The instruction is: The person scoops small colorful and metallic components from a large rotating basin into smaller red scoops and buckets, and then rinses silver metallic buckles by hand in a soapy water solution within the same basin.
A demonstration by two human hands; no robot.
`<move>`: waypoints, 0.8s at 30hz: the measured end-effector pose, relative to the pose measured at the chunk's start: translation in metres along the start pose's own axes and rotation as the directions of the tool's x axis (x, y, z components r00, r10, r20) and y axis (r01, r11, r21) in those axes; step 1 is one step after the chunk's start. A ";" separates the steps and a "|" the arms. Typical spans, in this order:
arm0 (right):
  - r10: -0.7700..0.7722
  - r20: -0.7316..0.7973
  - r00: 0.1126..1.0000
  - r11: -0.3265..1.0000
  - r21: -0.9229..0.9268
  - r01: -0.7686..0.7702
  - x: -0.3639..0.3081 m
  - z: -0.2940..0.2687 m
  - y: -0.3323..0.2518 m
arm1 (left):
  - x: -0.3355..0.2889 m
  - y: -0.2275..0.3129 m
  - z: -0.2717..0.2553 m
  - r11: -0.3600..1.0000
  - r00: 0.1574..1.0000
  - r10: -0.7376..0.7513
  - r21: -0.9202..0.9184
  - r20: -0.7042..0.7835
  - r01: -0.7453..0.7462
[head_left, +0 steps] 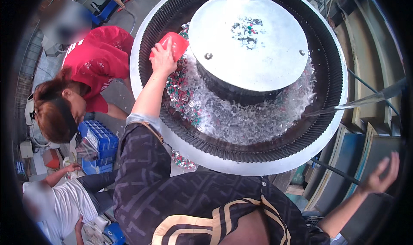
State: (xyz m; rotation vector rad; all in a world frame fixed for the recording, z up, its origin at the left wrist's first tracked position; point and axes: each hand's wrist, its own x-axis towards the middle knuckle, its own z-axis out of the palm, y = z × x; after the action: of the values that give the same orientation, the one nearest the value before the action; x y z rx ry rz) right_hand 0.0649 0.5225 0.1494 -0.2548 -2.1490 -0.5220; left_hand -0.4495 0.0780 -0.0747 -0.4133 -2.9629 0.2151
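Note:
My left hand [164,59] grips a red plastic bowl [178,46] at the left side of a big round tub [241,167] with a white rim and black ribbed lining. Small shiny metal pieces [180,96], mixed with red and green bits, lie below the bowl in the tub's ring-shaped channel. Foamy water [241,122] covers the front part of this channel. Off to the right, my right hand [380,176] is raised with its fingers apart, holding nothing. It is close to a black rod [340,172]; whether it touches the rod, I cannot tell.
A round white lid [249,47] tops the tub's centre. From the right, a water stream [365,101] pours in. More pieces [184,160] sit below the front rim. At left are a person in red [101,55], stacked blue crates [101,141] and a person in white [69,204]. Metal troughs [370,51] stand right.

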 end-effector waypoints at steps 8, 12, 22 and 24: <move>-0.202 0.967 0.156 0.772 0.255 -0.581 -0.067 0.214 -0.223 | 0.034 -0.021 0.066 0.956 0.976 0.200 0.201 0.089 -0.214; 0.173 0.959 -0.224 0.819 -0.267 -0.508 -0.186 0.339 -0.211 | 0.057 -0.015 0.080 0.955 0.953 0.252 0.112 0.170 -0.273; 0.480 0.794 -0.374 0.491 -0.596 -0.636 -0.270 0.364 -0.284 | -0.006 -0.026 0.051 0.978 0.871 0.206 -0.123 0.447 -0.168; 0.464 0.778 -0.423 0.467 -0.621 -0.630 -0.225 0.334 -0.305 | -0.032 -0.026 0.053 0.976 0.832 0.179 -0.200 0.525 -0.084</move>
State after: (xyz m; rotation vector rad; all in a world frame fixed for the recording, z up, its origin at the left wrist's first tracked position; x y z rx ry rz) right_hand -0.1548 0.4050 -0.2894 -2.2688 -2.6626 0.8770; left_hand -0.4345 0.0381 -0.1261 -0.6824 -3.5305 0.1050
